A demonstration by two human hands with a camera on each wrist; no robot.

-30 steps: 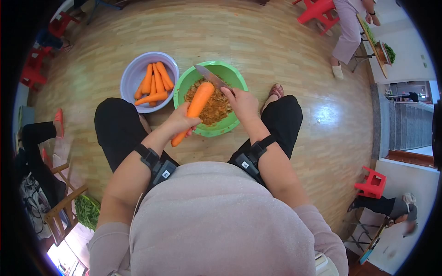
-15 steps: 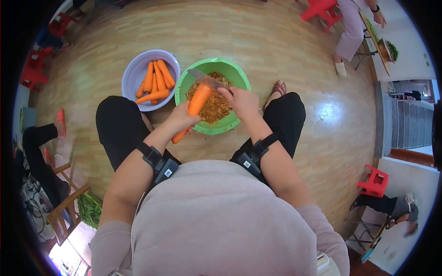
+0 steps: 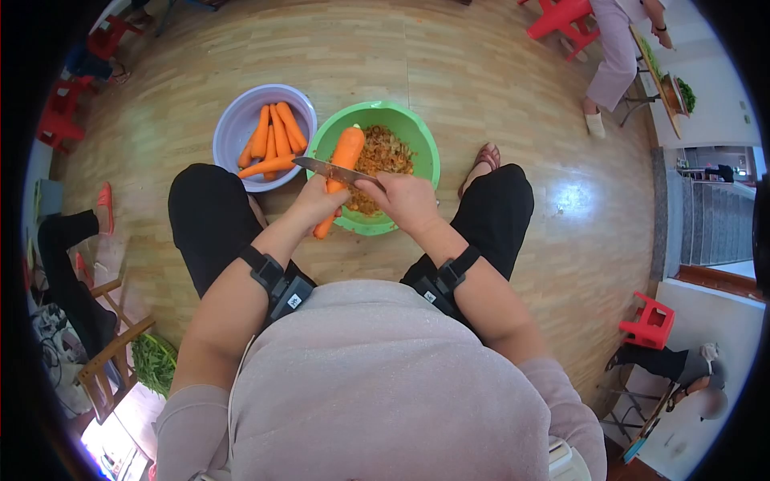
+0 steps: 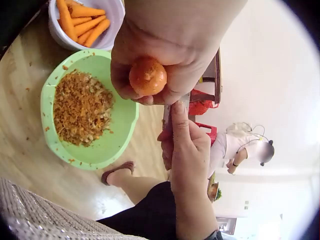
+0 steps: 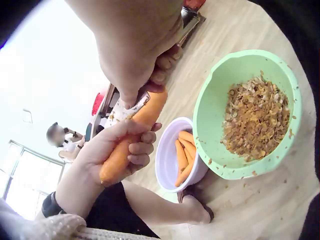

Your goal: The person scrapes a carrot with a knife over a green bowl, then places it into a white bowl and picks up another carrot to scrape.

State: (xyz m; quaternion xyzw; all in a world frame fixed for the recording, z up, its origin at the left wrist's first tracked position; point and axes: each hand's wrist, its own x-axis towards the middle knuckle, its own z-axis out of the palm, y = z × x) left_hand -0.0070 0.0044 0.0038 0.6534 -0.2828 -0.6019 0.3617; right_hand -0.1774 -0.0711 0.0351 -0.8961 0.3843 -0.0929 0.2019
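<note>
My left hand [image 3: 319, 200] grips a thick carrot [image 3: 347, 149] around its lower part, the upper end tilted up over the green bowl [image 3: 425, 164]. In my right hand [image 3: 405, 200] is a knife [image 3: 321, 167], its blade lying across the carrot just above the left fingers. The right wrist view shows the blade [image 5: 120, 114] against the carrot [image 5: 150, 107], with bits of peel on the metal. Orange and pale shavings [image 4: 82, 107] lie in the green bowl. The knife's handle is mostly hidden in the right hand.
A lilac basin [image 3: 227, 120] with several carrots [image 3: 290, 128] stands left of the green bowl. My knees flank the bowls. Red stools [image 3: 648, 321] and other people are around the room's edges, and a basket of greens [image 3: 154, 362] is at lower left.
The knife has moved from the carrot's upper end down toward the left hand, with the right hand lower. The carrot stands slightly more upright, its top higher.
</note>
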